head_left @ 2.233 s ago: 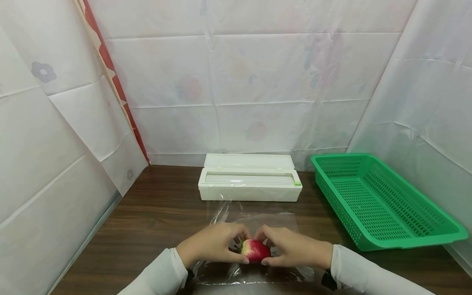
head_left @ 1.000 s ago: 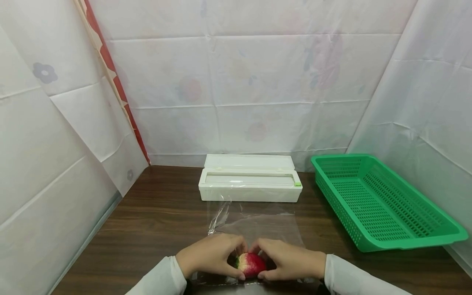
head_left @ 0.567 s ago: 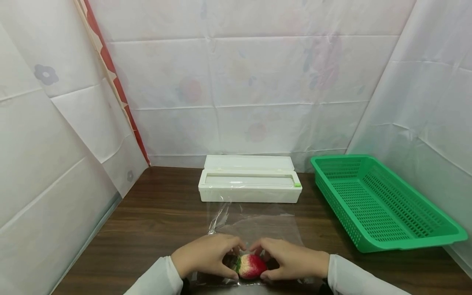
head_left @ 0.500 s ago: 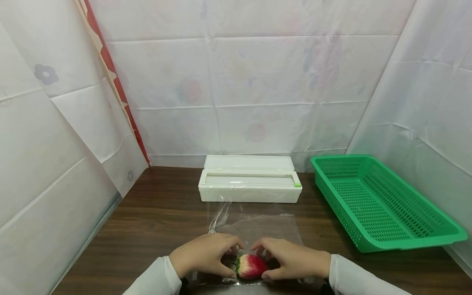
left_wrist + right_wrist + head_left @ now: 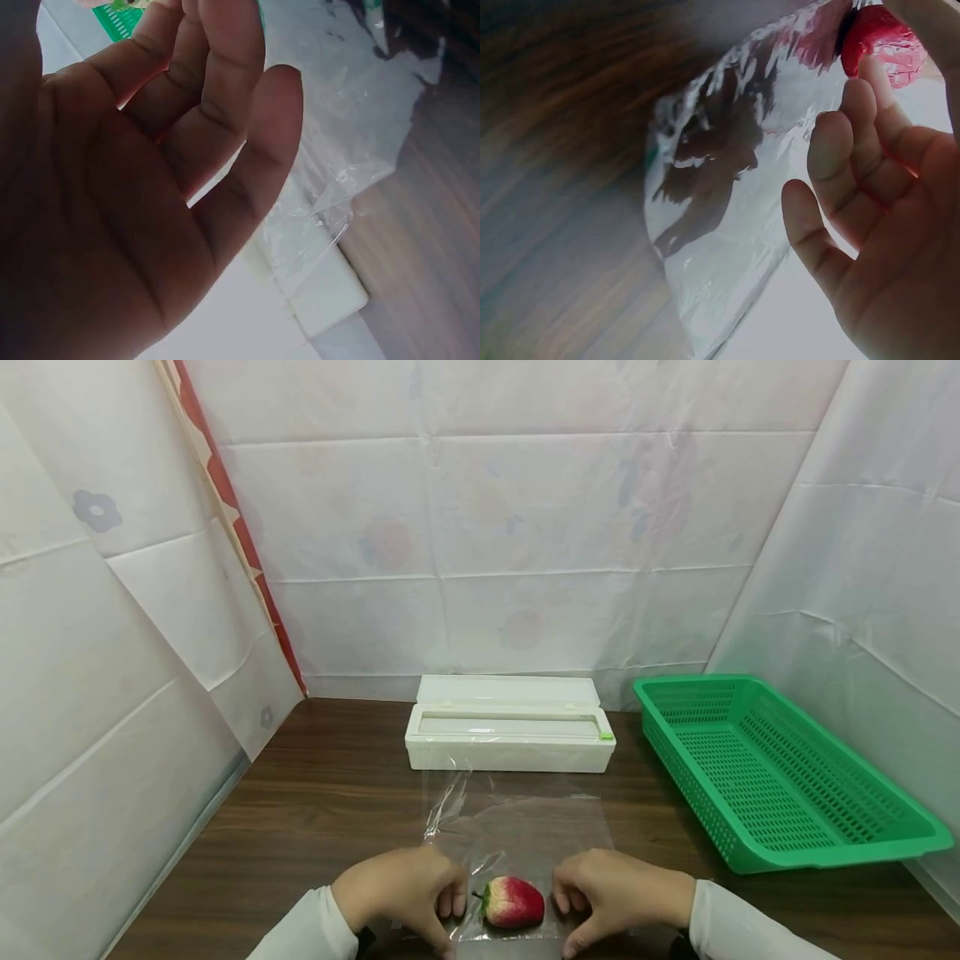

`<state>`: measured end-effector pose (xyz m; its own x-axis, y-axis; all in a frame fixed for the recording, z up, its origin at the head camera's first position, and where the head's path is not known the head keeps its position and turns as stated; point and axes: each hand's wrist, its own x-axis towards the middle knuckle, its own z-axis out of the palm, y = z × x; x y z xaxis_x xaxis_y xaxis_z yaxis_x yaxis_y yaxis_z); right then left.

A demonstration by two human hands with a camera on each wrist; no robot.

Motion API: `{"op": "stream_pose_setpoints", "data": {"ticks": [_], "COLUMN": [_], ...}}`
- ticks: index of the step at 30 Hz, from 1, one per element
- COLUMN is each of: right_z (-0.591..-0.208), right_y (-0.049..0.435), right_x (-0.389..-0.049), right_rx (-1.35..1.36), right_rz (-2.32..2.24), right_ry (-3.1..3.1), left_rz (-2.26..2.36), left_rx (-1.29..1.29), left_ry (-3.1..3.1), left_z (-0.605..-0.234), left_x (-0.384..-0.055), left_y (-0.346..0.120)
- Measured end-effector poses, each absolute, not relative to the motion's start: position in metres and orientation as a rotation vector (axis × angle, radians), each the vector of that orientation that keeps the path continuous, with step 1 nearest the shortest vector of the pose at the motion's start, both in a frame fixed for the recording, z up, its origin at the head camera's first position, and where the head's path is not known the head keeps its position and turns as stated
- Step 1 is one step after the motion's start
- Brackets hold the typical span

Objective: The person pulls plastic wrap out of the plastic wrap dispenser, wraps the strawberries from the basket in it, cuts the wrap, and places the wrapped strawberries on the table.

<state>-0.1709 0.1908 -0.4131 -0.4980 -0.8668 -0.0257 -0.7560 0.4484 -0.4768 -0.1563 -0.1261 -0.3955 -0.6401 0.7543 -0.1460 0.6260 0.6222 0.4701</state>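
Note:
A red fruit, cream-coloured toward its green stem end, lies on its side on a sheet of clear cling film. My left hand is just left of it, near the film's edge, and touches no part of the fruit. On the other side, my right hand is close to the fruit's rounded end, with a small gap in the head view. Both hands have loosely bent fingers. In the left wrist view the palm of the left hand shows nothing held; the right wrist view shows the fruit beyond the fingertips.
Behind the film stands a white cling film dispenser box with its lid raised; the film runs out from its front. A green plastic basket is at the right. Pale patterned sheeting walls in the brown wooden table.
Both hands gripped the fruit and brought it nearer the front edge of the film. They have since let go and moved apart, left and right, leaving the fruit lying there.

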Motion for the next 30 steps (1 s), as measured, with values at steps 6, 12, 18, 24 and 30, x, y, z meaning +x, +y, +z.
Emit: {"op": "stream_pose_setpoints", "data": {"ticks": [6,12,18,24,30], "right_z": [-0.4157,-0.4182,-0.4156,-0.417,-0.4203], "right_y": [0.1931,0.1938,0.1942,0.1924,0.1934], "right_x": [-0.1707,-0.1678,-0.1668,-0.1651,-0.1651], "right_rx": [-1.472,-1.448,-1.406,-1.478,-1.464], "right_rz": [-0.539,-0.591,-0.611,-0.587,-0.629], "right_ry": [2.44,2.383,2.357,2.375,2.356], "left_rz": [0.532,0.55,0.536,0.541,0.549], "left_rx": [1.131,1.271,1.386,1.371,1.367], "left_ry": [2.513,2.475,2.461,2.453,2.462], "left_z": [-0.4009,-0.4033,-0.4012,-0.4008,-0.4029], "left_x": [-0.1587,-0.1619,-0.1628,-0.1629,-0.1629], "left_y": [-0.1219,-0.1206,-0.1221,-0.1225,-0.1228]}}
